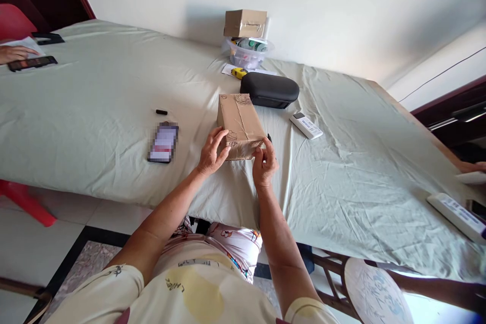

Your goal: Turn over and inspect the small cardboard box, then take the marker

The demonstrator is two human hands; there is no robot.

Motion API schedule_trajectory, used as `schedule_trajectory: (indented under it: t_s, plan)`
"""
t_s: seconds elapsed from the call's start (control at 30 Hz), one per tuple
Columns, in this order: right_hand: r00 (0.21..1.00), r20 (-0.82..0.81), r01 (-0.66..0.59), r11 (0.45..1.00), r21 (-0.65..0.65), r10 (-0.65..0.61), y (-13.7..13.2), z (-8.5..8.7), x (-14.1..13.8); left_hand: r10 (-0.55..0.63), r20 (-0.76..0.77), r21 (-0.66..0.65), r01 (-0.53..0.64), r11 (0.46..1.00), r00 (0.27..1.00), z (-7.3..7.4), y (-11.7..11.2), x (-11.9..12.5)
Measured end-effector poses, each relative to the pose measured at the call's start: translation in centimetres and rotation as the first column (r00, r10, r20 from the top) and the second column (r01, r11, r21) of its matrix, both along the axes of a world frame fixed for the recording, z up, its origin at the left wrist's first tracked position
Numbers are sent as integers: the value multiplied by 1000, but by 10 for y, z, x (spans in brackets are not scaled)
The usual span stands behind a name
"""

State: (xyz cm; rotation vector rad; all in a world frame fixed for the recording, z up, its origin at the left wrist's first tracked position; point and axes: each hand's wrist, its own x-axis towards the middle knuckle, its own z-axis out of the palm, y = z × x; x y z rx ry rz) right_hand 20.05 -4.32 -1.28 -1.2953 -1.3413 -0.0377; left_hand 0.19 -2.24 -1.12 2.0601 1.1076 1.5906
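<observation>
A taped brown cardboard box (240, 121) lies on the table's pale green cloth (114, 101), near the front edge. My left hand (212, 153) grips the box's near left corner, fingers curled over its top. My right hand (265, 162) pinches the near right corner of the same box. A small black thing peeks out just behind my right hand; I cannot make out what it is.
A phone (163, 142) and a small black cap (161, 112) lie left of the box. Behind it are a black case (269, 89), a white remote (306, 126), and a plastic tub (246, 51) with a small box on top. Another person's hand (13, 53) rests far left.
</observation>
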Motion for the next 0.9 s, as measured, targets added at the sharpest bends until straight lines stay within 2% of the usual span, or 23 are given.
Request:
schedule_trajectory:
  t_s: [0.27, 0.43, 0.6, 0.77, 0.83, 0.9]
  plan:
    - [992, -123, -6, 996, -88, -5, 2, 1, -3, 21, 60, -28, -19, 999, 998, 1, -1, -3]
    - [996, -88, -15, 991, -132, 4, 4, 3, 1, 48, 196, -128, -23, 992, 979, -8, 7, -4]
    - [997, -70, 12, 988, -153, -23, 6, 5, 6, 42, 417, -279, 84, 957, 908, -16, 18, -5]
    - [992, -122, -4, 985, -175, -18, 9, 3, 10, 118, 583, -419, 173, 891, 804, -19, 23, -4]
    - [988, -153, -42, 988, -148, 19, 10, 1, 9, 120, 575, -455, 195, 869, 810, -23, 26, -4]
    - [983, -171, -84, 990, -117, 63, 11, -2, 8, 122, 474, -447, 119, 887, 872, -29, 28, -6]
